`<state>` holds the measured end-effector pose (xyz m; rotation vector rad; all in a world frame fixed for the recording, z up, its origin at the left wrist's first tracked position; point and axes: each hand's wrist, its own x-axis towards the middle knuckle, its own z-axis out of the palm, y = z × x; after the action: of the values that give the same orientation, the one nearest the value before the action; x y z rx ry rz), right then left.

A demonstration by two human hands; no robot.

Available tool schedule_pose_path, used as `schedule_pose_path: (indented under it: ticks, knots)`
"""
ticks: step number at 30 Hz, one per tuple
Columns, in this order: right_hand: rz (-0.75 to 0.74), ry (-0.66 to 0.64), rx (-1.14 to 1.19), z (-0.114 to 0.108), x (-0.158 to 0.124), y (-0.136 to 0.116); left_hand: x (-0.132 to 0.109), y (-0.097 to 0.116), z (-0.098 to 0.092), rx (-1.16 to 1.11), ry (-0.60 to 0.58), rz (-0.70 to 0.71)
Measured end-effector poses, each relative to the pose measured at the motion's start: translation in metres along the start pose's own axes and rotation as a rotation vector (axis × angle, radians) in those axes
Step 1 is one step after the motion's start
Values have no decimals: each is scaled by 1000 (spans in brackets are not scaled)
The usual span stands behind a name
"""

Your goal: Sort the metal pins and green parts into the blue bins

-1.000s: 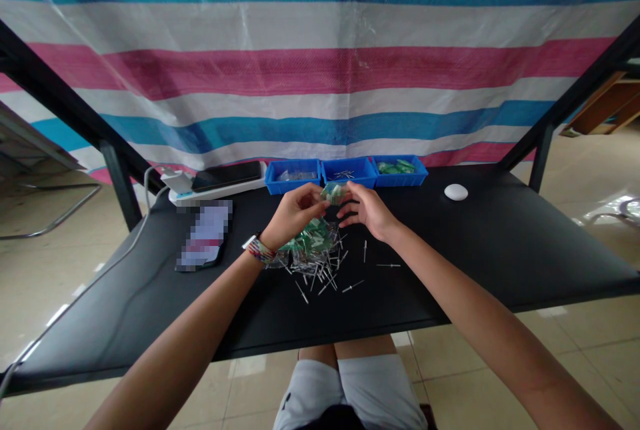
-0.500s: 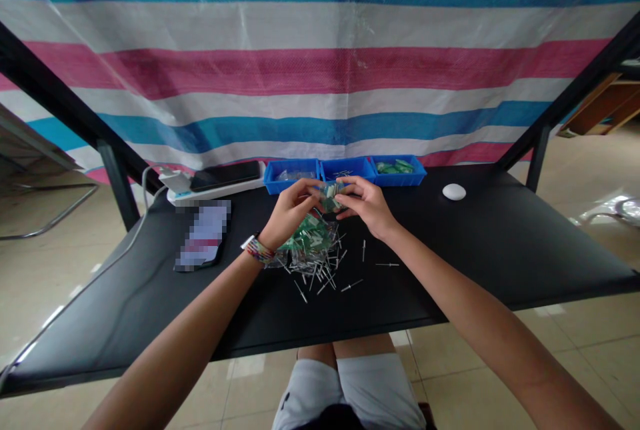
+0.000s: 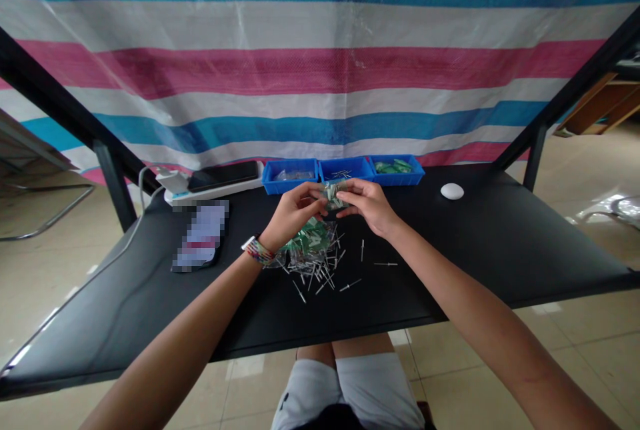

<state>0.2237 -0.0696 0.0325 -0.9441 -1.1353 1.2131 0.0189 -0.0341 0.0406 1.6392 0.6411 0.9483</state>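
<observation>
The left hand (image 3: 295, 213) and the right hand (image 3: 370, 205) grasp opposite ends of a small clear packet (image 3: 333, 193) with pale green contents, each pinching with thumb and fingers. The packet is held up over the table (image 3: 475, 250), on the near side of the middle blue bin (image 3: 345, 162) and just beyond the heap of green packets (image 3: 313, 237) and blind rivets (image 3: 323, 273).

To handle it well, I would keep both pinches light and at the very edges, so the film neither creases nor slips, and hold the wrists above the heap so that the loose rivets (image 3: 385, 264) to the right are not swept about.

The fingers cover both ends of the packet, so whether it is open or sealed cannot be told, nor exactly what lies inside. The left hand hides the heap's far left part; the right hand overlaps the middle bin's near wall. The phone (image 3: 200, 237) at left has a pixelated screen.
</observation>
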Motion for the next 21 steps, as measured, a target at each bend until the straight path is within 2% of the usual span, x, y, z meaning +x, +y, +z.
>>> schedule_pose_path:
  ticks: [3,7,9,10,12,14,16,21]
  knots:
    - [-253,206,-183,-27,10,-8,-1,1,-2,2,28,-2]
    - [-619,636,-751,-87,21,-23,0,0,-4,-4,59,-2]
    - [-679,703,-950,-114,23,-24,0,0,-4,-5,62,-5]
    - [-669,697,-1021,-123,24,-22,0,0,-4,-4,64,-9]
    - [-615,582,-1160,-133,25,-14,0,0,-3,-3,62,-17]
    - [-530,425,-1295,-135,25,-5,0,0,-2,-6,54,-23]
    - [-455,324,-1389,-132,26,2,0,1,-2,-8,51,-26]
    - [-418,297,-1457,-127,27,4,0,4,-4,7,64,-27]
